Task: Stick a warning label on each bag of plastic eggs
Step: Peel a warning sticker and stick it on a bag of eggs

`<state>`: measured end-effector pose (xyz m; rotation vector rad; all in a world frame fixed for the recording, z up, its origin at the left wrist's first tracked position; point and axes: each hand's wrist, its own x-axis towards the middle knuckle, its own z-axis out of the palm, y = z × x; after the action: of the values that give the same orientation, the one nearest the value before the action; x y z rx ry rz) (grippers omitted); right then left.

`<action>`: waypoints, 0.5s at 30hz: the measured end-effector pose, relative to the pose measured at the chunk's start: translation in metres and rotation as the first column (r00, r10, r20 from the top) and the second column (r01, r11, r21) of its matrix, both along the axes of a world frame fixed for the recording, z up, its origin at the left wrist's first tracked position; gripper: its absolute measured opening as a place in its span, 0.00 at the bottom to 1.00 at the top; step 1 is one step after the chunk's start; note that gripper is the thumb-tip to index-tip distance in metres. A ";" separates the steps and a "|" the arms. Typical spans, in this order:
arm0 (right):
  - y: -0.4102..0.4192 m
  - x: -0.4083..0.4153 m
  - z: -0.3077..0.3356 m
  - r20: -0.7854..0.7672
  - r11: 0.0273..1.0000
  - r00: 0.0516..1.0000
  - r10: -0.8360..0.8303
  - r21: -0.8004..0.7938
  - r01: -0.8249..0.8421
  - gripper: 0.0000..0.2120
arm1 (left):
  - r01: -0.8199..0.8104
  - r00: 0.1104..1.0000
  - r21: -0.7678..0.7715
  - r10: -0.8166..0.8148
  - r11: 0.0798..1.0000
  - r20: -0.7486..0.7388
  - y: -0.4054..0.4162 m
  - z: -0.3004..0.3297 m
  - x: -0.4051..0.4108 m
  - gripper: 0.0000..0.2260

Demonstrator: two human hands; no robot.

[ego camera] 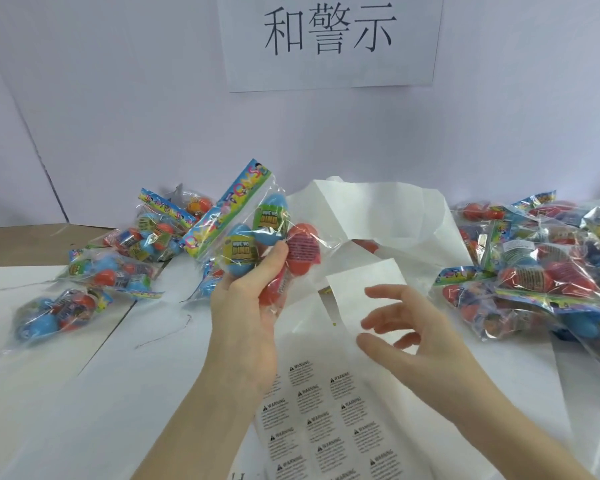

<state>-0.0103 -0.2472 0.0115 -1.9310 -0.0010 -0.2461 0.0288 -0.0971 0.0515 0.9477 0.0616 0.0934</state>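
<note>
The left hand [248, 323] is raised over the desk [66, 393], its grip clamped on a clear bag of plastic eggs [257, 233]: the thumb presses a blue egg from the front and the fingers are hidden behind the bag. Two blue eggs with green and yellow "DINO" stickers and two red ones show through the film, and the bright printed header card [229, 209] tilts up to the left. I cannot make out a warning label on this bag.

The right hand [406, 337] hovers beside it with its grip apart, fingers spread and loosely bent, holding nothing. Just behind its fingers a curled white strip of backing paper [364, 292] stands up from the label sheet [323, 420], which lies on the desk between the forearms. The sheet carries rows of small "WARNING" labels; their fine print is too small to read, and the sheet's lower end is cut off by the frame edge. More crumpled white backing paper [378, 209] lies behind the hands, hiding part of a red egg.

A loose pile of egg bags [118, 268] sits on the left of the desk, and a bigger heap [541, 268] on the right runs out of view. The desk is covered in white sheets, with bare brown board showing at the far left. Behind stands a pale wall [118, 98] with a paper sign [329, 39] in large Chinese characters, its top cut off.
</note>
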 end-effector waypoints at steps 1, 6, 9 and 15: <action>0.002 0.000 -0.001 -0.003 1.000 1.000 -0.001 -0.007 0.001 0.18 | -0.001 1.000 -0.001 0.001 1.000 0.013 0.001 0.000 0.000 0.17; 0.009 -0.001 -0.008 -0.106 0.991 0.994 0.023 -0.129 -0.037 0.20 | -0.025 0.999 -0.005 0.025 1.000 0.030 0.000 -0.001 0.002 0.17; 0.011 -0.002 -0.009 -0.143 0.980 0.989 0.024 -0.193 -0.052 0.20 | -0.072 0.997 -0.021 0.072 0.997 0.004 -0.001 -0.002 0.003 0.18; 0.018 -0.002 -0.011 -0.188 0.973 0.979 0.078 -0.200 -0.116 0.22 | -0.229 0.945 -0.031 0.215 0.973 -0.245 -0.003 -0.017 0.008 0.06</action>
<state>-0.0126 -0.2288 0.0009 -2.1511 -0.0025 -0.0057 0.0371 -0.0998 0.0348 0.8865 0.3943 0.1838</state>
